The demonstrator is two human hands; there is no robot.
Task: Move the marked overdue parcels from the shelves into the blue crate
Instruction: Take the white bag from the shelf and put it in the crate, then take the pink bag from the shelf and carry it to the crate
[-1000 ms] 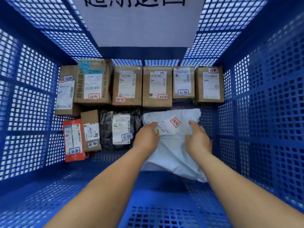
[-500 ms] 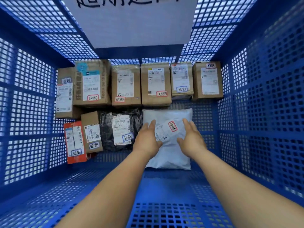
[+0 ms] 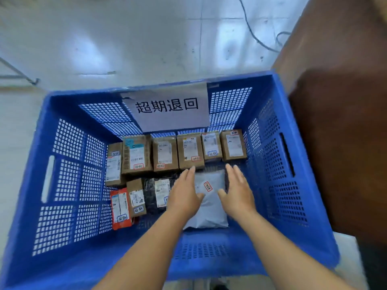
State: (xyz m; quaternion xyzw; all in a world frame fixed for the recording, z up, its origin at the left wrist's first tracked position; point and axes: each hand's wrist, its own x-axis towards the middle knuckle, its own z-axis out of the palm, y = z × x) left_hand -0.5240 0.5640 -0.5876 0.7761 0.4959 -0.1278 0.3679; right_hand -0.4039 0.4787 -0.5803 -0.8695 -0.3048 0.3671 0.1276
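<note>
White poly mailer lies flat on the floor of the blue crate, red sticker up, toward the 4 o'clock side. Left hand at the mailer's 9 o'clock edge, right hand at its 3 o'clock edge; both with fingers straight and spread, gripping nothing; contact with the mailer cannot be told. At the mailer's 9 o'clock: black bag parcel, small brown box, red parcel. At 12 o'clock: row of cardboard boxes along the far wall, under a paper sign.
</note>
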